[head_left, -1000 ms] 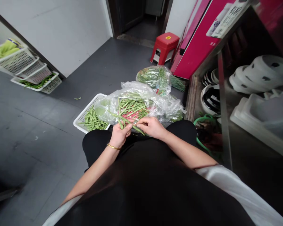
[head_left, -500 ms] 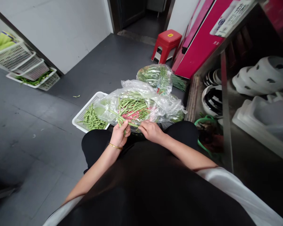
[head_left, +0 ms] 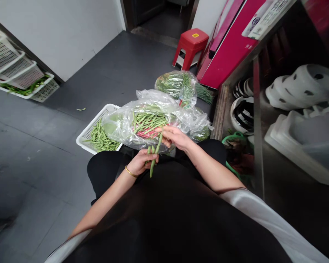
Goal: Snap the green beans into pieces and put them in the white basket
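Note:
My left hand (head_left: 143,162) is closed around a few green beans (head_left: 151,171) above my lap, with their ends poking out past the fingers. One longer bean slants up from it to my right hand (head_left: 175,138), whose fingertips pinch its upper end. Just beyond both hands, an opened clear plastic bag (head_left: 120,118) holds a heap of loose green beans (head_left: 150,119) over something pink-red. To the left of the bag, a white perforated basket (head_left: 82,141) contains more beans (head_left: 101,138), apparently shorter pieces.
Bagged leafy greens (head_left: 171,86) lie behind the bean bag. A red stool (head_left: 193,40) stands near the doorway beside a pink cabinet (head_left: 227,54). Stacked white baskets (head_left: 22,73) are at the left wall; a metal shelf with pale containers (head_left: 298,142) lines the right.
My left hand has lowered toward my lap, its beans now more upright. My right hand has risen to the upper end of one bean. The view has shifted slightly.

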Tool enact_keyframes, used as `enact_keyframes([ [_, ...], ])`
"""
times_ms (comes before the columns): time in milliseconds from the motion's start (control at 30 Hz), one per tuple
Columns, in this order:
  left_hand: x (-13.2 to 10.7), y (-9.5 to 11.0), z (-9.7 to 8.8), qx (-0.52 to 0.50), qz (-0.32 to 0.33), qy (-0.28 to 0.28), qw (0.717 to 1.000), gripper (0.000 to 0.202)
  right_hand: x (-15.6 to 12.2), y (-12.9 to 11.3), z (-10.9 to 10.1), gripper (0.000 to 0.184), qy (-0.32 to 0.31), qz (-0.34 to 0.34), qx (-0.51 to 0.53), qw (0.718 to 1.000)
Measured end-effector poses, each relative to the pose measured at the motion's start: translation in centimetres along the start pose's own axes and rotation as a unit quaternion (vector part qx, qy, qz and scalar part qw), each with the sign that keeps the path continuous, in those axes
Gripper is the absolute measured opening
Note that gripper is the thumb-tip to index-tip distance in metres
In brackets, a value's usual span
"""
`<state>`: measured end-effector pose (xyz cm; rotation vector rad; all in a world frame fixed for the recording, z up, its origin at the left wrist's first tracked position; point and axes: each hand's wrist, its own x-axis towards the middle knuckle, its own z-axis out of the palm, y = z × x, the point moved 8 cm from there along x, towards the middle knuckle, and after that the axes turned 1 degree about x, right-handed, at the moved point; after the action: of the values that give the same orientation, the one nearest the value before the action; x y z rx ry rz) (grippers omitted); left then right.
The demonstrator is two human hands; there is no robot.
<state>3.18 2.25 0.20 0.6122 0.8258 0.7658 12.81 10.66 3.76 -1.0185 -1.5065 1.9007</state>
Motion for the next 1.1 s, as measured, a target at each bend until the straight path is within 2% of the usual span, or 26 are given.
enact_keyframes([
  [67,0.4,-0.1,-1.0,-0.012,0.0,0.042,0.999,0.023,-0.2,-1.3,0.0,0.033,0.076,-0.05,-0.058,0.994],
  [167,0.9,0.3,-3.6,-0.113,0.028,0.136,0.984,0.023,-1.7,-2.8,0.7,0.026,0.161,-0.127,-0.177,0.963],
  [233,1.0,0.3,-5.3,-0.167,0.038,0.194,0.966,0.023,-2.2,-1.9,1.7,0.02,0.148,-0.125,-0.191,0.962],
  [333,0.8,0.8,-6.3,-0.133,0.071,0.236,0.96,0.021,-1.8,1.5,2.8,0.018,0.068,-0.037,-0.147,0.986],
  [400,0.8,1.0,-5.5,-0.046,0.069,0.205,0.975,0.023,-1.5,2.9,3.1,0.019,0.018,-0.005,-0.168,0.986],
  [500,0.8,-0.2,-3.1,0.079,0.0,0.107,0.991,0.029,-1.7,2.9,3.4,0.026,-0.069,-0.024,-0.251,0.965],
  [600,0.6,-1.7,-1.1,0.131,-0.059,0.007,0.99,0.03,-2.9,2.6,5.0,0.029,-0.218,-0.047,-0.283,0.933],
  [633,0.7,-2.1,-0.6,0.119,-0.07,-0.011,0.99,0.029,-3.2,2.2,5.3,0.029,-0.237,-0.068,-0.29,0.925],
  [667,0.8,-2.3,-0.3,0.09,-0.077,-0.018,0.993,0.029,-3.1,1.7,5.3,0.03,-0.219,-0.098,-0.302,0.923],
  [700,1.0,-2.5,-0.2,0.045,-0.081,-0.016,0.996,0.029,-2.8,1.1,4.7,0.033,-0.162,-0.13,-0.322,0.924],
  [767,1.5,-2.8,-0.4,-0.058,-0.078,0.013,0.995,0.031,-1.8,0.0,2.2,0.039,0.021,-0.168,-0.373,0.912],
  [800,1.8,-2.8,-0.8,-0.101,-0.071,0.032,0.992,0.032,-1.5,0.0,0.9,0.04,0.095,-0.16,-0.4,0.897],
  [833,2.0,-2.7,-1.3,-0.131,-0.061,0.05,0.988,0.032,-1.0,0.5,0.0,0.039,0.124,-0.135,-0.43,0.884],
  [867,2.0,-2.5,-2.0,-0.146,-0.045,0.067,0.986,0.032,-0.2,1.5,-0.5,0.035,0.103,-0.096,-0.466,0.874],
  [900,2.0,-2.2,-2.8,-0.152,-0.026,0.08,0.985,0.031,0.5,2.9,-0.5,0.03,0.044,-0.051,-0.505,0.86],
  [967,1.7,-1.5,-4.2,-0.141,0.014,0.087,0.986,0.033,1.7,5.7,-0.3,0.02,-0.088,0.026,-0.577,0.811],
  [1000,1.6,-1.3,-4.8,-0.132,0.029,0.082,0.987,0.036,2.4,6.5,-0.2,0.017,-0.12,0.043,-0.604,0.787],
  [1033,1.4,-1.2,-5.2,-0.125,0.036,0.073,0.989,0.041,3.5,6.7,0.0,0.017,-0.124,0.04,-0.624,0.77],
  [1100,1.4,-1.4,-5.6,-0.123,0.032,0.05,0.991,0.046,6.5,6.1,1.0,0.022,-0.084,0.003,-0.649,0.756],
])
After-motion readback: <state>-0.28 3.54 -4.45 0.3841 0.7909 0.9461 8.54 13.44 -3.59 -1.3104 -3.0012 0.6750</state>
